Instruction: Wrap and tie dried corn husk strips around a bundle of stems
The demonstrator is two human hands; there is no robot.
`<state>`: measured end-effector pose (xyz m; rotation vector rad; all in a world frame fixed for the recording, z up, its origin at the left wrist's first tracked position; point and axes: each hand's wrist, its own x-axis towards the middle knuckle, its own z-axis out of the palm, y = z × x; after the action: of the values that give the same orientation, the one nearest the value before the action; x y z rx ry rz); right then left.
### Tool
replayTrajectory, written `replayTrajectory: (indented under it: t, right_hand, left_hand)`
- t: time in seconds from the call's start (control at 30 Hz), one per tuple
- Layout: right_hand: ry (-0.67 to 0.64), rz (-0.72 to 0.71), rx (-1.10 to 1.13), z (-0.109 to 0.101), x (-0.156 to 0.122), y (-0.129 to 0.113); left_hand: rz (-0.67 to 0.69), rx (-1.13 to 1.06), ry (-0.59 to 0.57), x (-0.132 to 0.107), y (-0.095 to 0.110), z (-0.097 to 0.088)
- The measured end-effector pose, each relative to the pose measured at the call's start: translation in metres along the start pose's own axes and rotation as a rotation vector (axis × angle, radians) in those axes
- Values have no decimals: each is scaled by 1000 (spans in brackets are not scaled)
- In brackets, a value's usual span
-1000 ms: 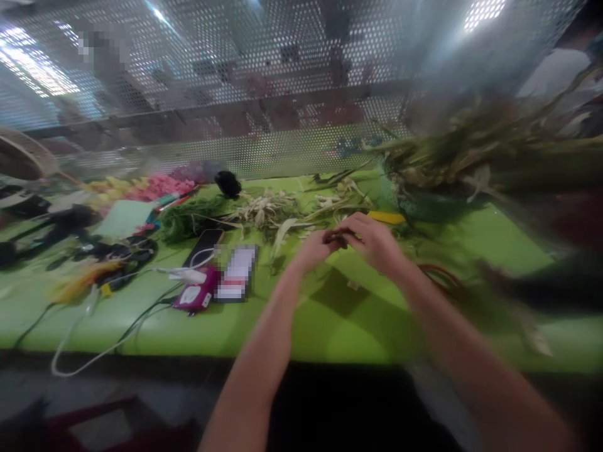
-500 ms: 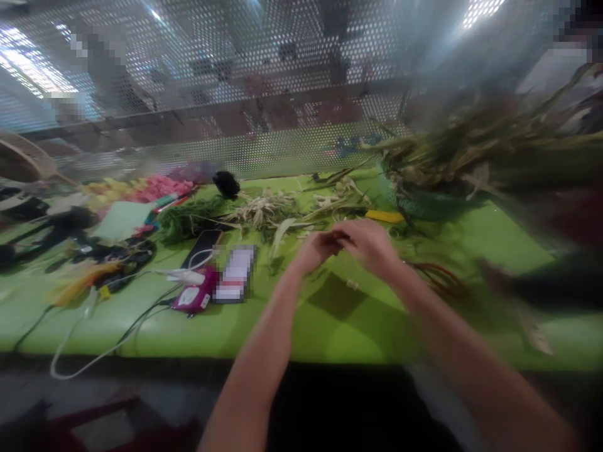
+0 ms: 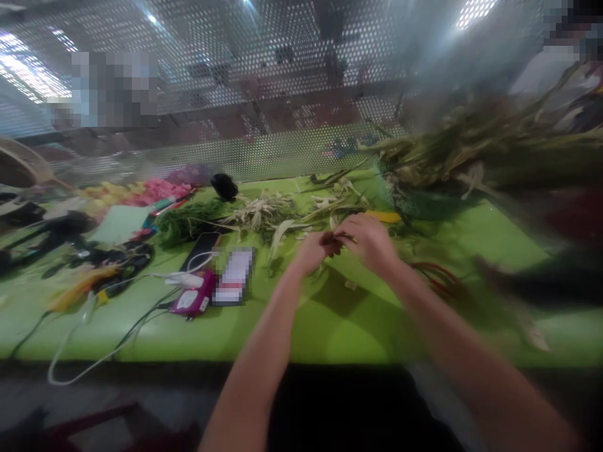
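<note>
My left hand (image 3: 313, 252) and my right hand (image 3: 371, 240) meet over the green table (image 3: 273, 336), fingertips pinched together. Whatever lies between the fingers is too small and blurred to name; a pale sliver shows just above them. Behind the hands are dried pale husk-like strips (image 3: 259, 210), one long strip (image 3: 285, 233) reaching toward my left hand. A yellow object (image 3: 384, 216) lies just beyond my right hand. Below the hands, a small pale scrap (image 3: 351, 285) rests in their shadow.
To the left lie a purple power bank-like box (image 3: 193, 301) with cables, a lit phone (image 3: 234, 276), a dark phone (image 3: 202, 248) and green fibres (image 3: 183, 220). A green basket (image 3: 424, 204) heaped with dried stalks stands right, before red-handled scissors (image 3: 436, 276). Perforated metal mesh (image 3: 282, 147) rises behind.
My right hand's fingers have lifted and shifted slightly, showing more of the fingertips and a pale sliver above them. My left hand stays nearly in place.
</note>
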<state>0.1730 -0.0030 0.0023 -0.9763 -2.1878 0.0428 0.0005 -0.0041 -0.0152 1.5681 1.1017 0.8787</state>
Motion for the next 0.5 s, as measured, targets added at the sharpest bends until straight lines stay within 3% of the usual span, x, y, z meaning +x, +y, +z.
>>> replayTrajectory:
  t: [0.1,0.27,0.5]
  right_hand:
    - [47,-5,11,-4,0,-6]
    - [202,118,183,2,-1,-22]
    - [-50,511,544,41,-8,-27]
  left_hand:
    - [-13,-182,82,2,-4,3]
    - [-83,-628,417,7,-7,5]
    - [-139,-910,456,10,-1,16]
